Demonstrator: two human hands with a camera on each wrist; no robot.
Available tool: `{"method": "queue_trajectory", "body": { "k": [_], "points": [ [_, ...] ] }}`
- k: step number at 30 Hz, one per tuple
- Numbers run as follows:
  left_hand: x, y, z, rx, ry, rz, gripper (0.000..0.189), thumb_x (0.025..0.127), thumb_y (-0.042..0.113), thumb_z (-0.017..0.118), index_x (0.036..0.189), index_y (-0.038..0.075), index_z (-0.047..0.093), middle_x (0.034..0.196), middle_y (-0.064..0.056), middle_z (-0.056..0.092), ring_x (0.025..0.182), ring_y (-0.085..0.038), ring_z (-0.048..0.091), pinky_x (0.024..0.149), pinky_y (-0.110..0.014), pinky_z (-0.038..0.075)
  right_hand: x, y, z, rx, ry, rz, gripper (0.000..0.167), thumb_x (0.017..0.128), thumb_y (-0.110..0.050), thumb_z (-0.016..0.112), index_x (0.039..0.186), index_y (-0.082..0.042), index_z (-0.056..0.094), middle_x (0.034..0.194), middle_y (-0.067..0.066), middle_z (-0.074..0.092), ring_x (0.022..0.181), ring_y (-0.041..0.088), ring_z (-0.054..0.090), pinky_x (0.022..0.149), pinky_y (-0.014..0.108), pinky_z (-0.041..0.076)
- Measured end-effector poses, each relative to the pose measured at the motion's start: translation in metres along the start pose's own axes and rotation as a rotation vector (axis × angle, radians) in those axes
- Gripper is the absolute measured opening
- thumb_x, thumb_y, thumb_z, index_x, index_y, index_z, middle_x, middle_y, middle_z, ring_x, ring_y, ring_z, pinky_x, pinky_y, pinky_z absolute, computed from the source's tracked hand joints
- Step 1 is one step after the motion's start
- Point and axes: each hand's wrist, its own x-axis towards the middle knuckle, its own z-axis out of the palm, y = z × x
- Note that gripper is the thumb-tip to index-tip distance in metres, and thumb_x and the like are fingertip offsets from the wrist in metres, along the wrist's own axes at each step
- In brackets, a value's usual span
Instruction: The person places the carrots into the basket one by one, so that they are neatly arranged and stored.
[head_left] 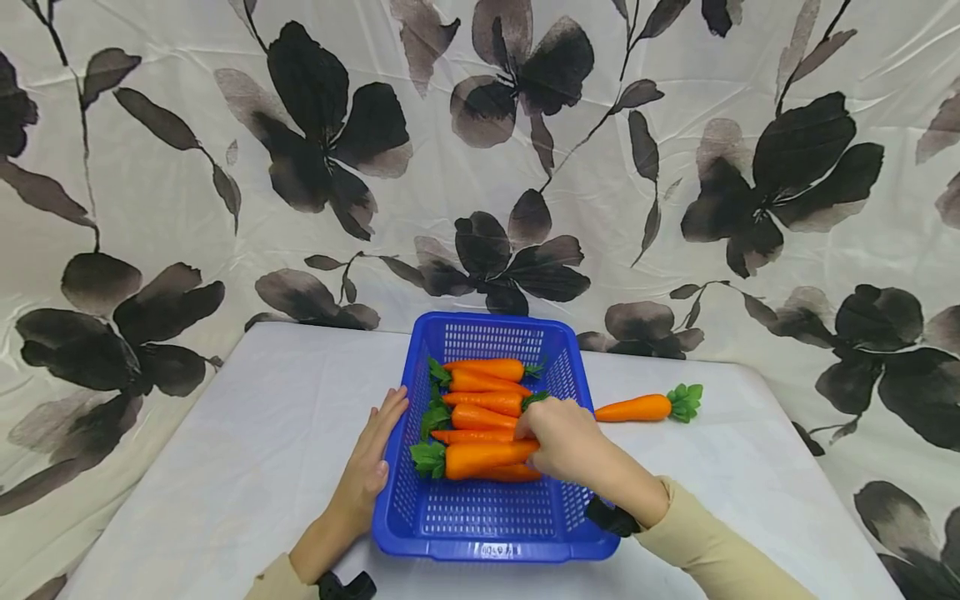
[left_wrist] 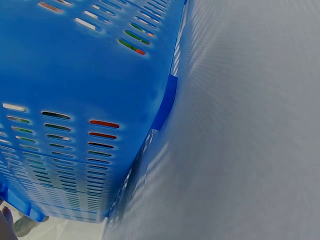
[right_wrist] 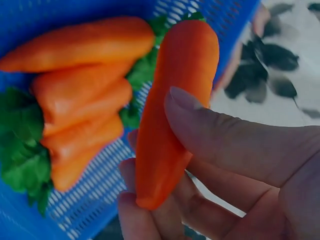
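Note:
A blue plastic basket [head_left: 498, 552] with slotted sides holds several orange carrots with green leafy tops, lying in a row crosswise. My right hand [head_left: 562, 437] reaches over the basket's right side and grips a carrot [right_wrist: 182, 75] near its narrow end. In the right wrist view the thumb lies on top of that carrot and the fingers wrap beneath it. My left hand [head_left: 367, 458] touches the basket's left outer wall, fingers extended along it. The left wrist view is mostly filled by that slotted wall, with only a bit of fingers [left_wrist: 7, 225] at its lower left corner.
One more carrot [head_left: 637, 408] lies on the white table [head_left: 247, 450] just right of the basket, leaves pointing right. Behind the table hangs a pale cloth [head_left: 420, 200] with dark flowers. Black bands [head_left: 611, 517] circle both wrists.

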Motion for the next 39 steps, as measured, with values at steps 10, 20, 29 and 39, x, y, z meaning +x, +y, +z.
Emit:
{"method": "queue_trajectory", "body": {
  "k": [10, 20, 29, 39],
  "points": [
    [0.001, 0.000, 0.001, 0.003, 0.000, 0.002, 0.072, 0.104, 0.049, 0.015, 0.152, -0.002, 0.033, 0.158, -0.019, 0.030, 0.149, -0.036, 0.018, 0.121, -0.037, 0.002, 0.005, -0.001, 0.023, -0.078, -0.083, -0.058, 0.015, 0.068, 0.002, 0.082, 0.074, -0.009, 0.073, 0.068, 0.000, 0.063, 0.058, 0.017, 0.054, 0.050, 0.032, 0.052],
    [0.000, 0.001, 0.001, 0.004, 0.000, 0.001, 0.071, 0.104, 0.048, 0.017, 0.151, -0.002, 0.034, 0.159, -0.019, 0.030, 0.150, -0.034, 0.018, 0.121, -0.039, 0.003, 0.019, 0.002, 0.030, -0.114, -0.242, 0.087, 0.023, 0.065, -0.012, 0.092, 0.074, -0.013, 0.070, 0.072, -0.002, 0.061, 0.068, 0.019, 0.057, 0.064, 0.039, 0.051],
    [0.000, 0.000, 0.001, 0.006, -0.007, -0.019, 0.072, 0.103, 0.050, 0.017, 0.152, 0.000, 0.033, 0.159, -0.017, 0.029, 0.150, -0.033, 0.018, 0.121, -0.034, 0.001, 0.027, 0.011, 0.043, -0.165, -0.329, 0.201, 0.036, 0.063, -0.023, 0.095, 0.072, -0.015, 0.061, 0.067, -0.002, 0.055, 0.061, 0.016, 0.053, 0.056, 0.031, 0.046],
    [0.000, -0.001, 0.001, 0.009, -0.011, -0.018, 0.071, 0.103, 0.050, 0.017, 0.153, 0.001, 0.032, 0.160, -0.016, 0.029, 0.150, -0.033, 0.017, 0.121, -0.035, 0.001, 0.028, 0.009, 0.058, -0.264, -0.393, 0.219, 0.041, 0.061, -0.026, 0.096, 0.085, -0.014, 0.064, 0.079, 0.001, 0.058, 0.066, 0.020, 0.054, 0.059, 0.034, 0.049]
  ]
}}
